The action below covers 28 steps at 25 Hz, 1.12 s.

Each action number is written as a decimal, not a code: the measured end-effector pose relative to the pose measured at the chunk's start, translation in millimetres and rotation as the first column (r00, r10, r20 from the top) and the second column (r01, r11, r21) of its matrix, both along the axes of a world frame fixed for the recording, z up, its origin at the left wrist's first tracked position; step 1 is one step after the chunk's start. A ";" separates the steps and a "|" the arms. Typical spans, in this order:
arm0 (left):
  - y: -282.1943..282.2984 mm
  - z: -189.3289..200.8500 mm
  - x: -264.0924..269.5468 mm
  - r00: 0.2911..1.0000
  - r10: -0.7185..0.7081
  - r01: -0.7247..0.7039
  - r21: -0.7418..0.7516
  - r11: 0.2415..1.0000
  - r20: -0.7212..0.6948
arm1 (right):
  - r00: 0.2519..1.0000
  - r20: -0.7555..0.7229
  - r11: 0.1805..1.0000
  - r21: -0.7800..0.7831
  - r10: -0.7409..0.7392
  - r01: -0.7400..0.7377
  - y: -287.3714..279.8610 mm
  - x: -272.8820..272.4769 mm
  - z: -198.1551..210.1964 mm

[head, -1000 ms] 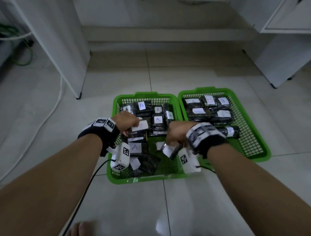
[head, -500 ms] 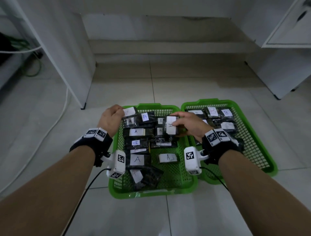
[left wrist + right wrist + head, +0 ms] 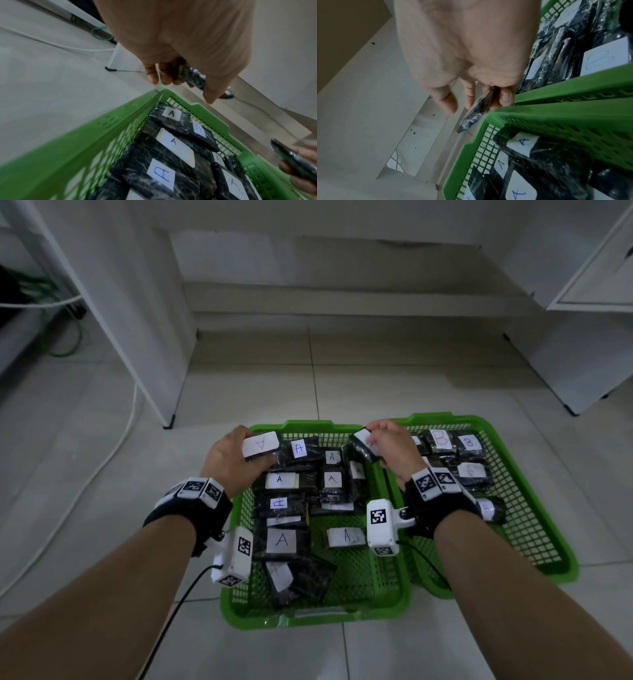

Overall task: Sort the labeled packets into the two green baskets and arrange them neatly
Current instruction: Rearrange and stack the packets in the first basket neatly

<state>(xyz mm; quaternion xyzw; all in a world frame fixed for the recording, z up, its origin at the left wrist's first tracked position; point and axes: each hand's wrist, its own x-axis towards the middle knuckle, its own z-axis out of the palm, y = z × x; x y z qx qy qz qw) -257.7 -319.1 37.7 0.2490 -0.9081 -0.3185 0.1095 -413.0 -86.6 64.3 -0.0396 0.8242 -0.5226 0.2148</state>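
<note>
Two green baskets stand side by side on the tiled floor. The left basket (image 3: 310, 616) holds several dark packets with white "A" labels (image 3: 281, 541). The right basket (image 3: 548, 542) holds several "B" packets (image 3: 468, 442). My left hand (image 3: 229, 457) grips a dark packet with an "A" label (image 3: 261, 444) over the left basket's far-left corner; its dark edge (image 3: 192, 75) shows between the fingers in the left wrist view. My right hand (image 3: 394, 448) pinches another dark packet (image 3: 361, 444) above the rims where the baskets meet, seen as a thin black edge (image 3: 476, 112) in the right wrist view.
A white cabinet panel (image 3: 137, 320) stands on the floor at the left, with a white cable (image 3: 113, 446) running past it. Another white cabinet (image 3: 582, 364) stands at the right. A step (image 3: 342, 302) crosses the floor behind the baskets.
Both hands have moved from the near part of the left basket to its far end, each lifting a packet. The left went to the far-left corner, the right to the far-right corner.
</note>
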 end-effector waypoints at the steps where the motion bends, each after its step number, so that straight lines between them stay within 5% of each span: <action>1: 1.0 -1.5 -4.2 1.000 -0.015 0.015 -0.022 1.000 0.003 | 1.000 0.004 1.000 -0.014 -0.006 0.006 -0.8 -2.0 0.2; 7: 18.5 -6.9 -47.7 0.976 -0.219 0.219 -0.190 0.957 0.022 | 0.968 -0.158 0.948 0.283 0.193 -0.143 -3.5 -4.0 -6.0; 13: 28.1 -21.9 -73.0 0.949 -0.278 0.306 -0.227 0.924 0.151 | 0.896 -0.194 0.838 0.475 0.398 -0.270 -5.1 -5.1 -8.7; 18: 27.1 -27.4 -79.6 0.961 -0.219 0.255 -0.240 0.937 0.166 | 0.782 -0.148 0.648 0.662 0.606 -0.377 -14.6 -9.5 -12.3; 22: 23.8 -29.4 -77.7 0.970 -0.182 0.213 -0.208 0.955 0.160 | 0.811 -0.164 0.704 0.609 0.562 -0.365 -30.9 -14.8 -17.9; 25: 23.1 -30.7 -76.3 0.974 -0.176 0.204 -0.204 0.958 0.145 | 0.879 -0.282 0.838 0.505 0.385 -0.205 -37.2 -15.7 -26.3; 28: 23.5 -30.1 -75.4 0.975 -0.175 0.201 -0.206 0.958 0.139 | 0.880 -0.386 0.869 0.490 0.278 -0.060 -38.8 -8.9 -33.8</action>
